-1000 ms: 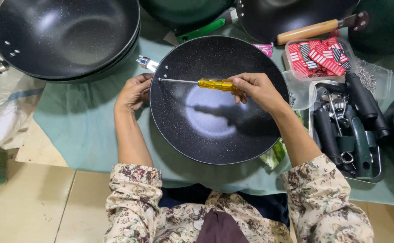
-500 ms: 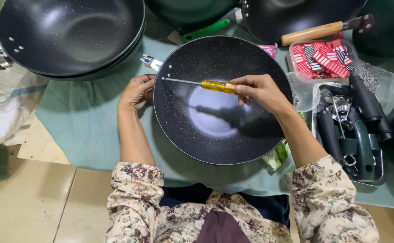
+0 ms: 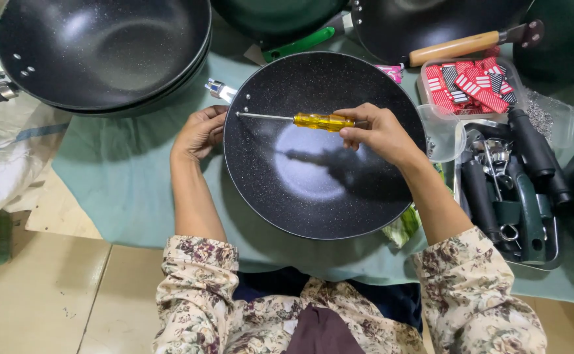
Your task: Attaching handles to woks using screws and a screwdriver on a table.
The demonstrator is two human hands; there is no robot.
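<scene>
A black speckled wok (image 3: 313,177) lies in front of me on a teal cloth (image 3: 116,177). My right hand (image 3: 375,131) grips a screwdriver (image 3: 307,120) with a yellow see-through handle, held flat across the wok. Its metal tip rests at a screw on the wok's left inner wall. My left hand (image 3: 200,131) clasps the wok's left rim from outside, beside a shiny metal handle bracket (image 3: 219,89).
Stacked black woks (image 3: 103,49) sit at the upper left. More pans, a green handle (image 3: 300,44) and a wooden handle (image 3: 454,47) lie along the top. A tray of black handles (image 3: 516,196) and a box of red packets (image 3: 467,82) stand at right.
Both hands, the wok and the screwdriver keep the same hold. The view has shifted slightly.
</scene>
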